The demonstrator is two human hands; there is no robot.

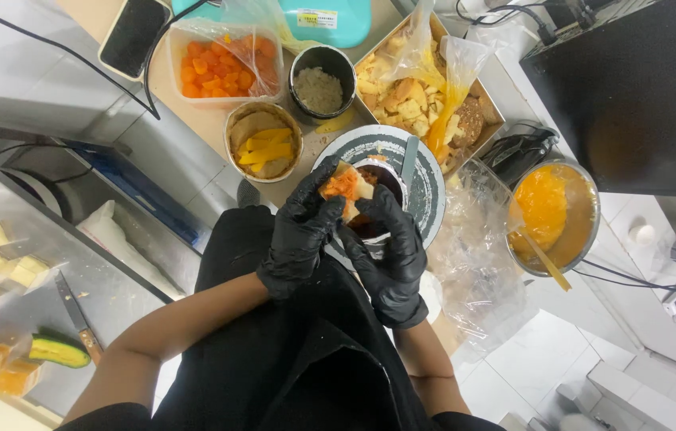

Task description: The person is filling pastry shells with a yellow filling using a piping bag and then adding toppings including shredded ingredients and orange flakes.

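**Gloved hands at a small cup: filling in hand**

Head view. Left hand [299, 231], black-gloved, fingers closed around an orange-and-pale cake piece [346, 185], held just above the rim of a small dark cup [371, 209]. Right hand [392, 255], also gloved, closed around the cup's side, steadying it over a round dark turntable [432, 191].

Step, as judged: seating the piece in the cup; this calls for a steady cup and a gentle press.

Nearby, toward the surface's far edge: tub of orange cubes [222, 62], dark bowl of crumbs [320, 86], paper bowl of yellow slices [263, 144], tray of cake scraps [425, 100]. At the right: metal bowl of orange puree [555, 214]. At the left: knife [78, 318].
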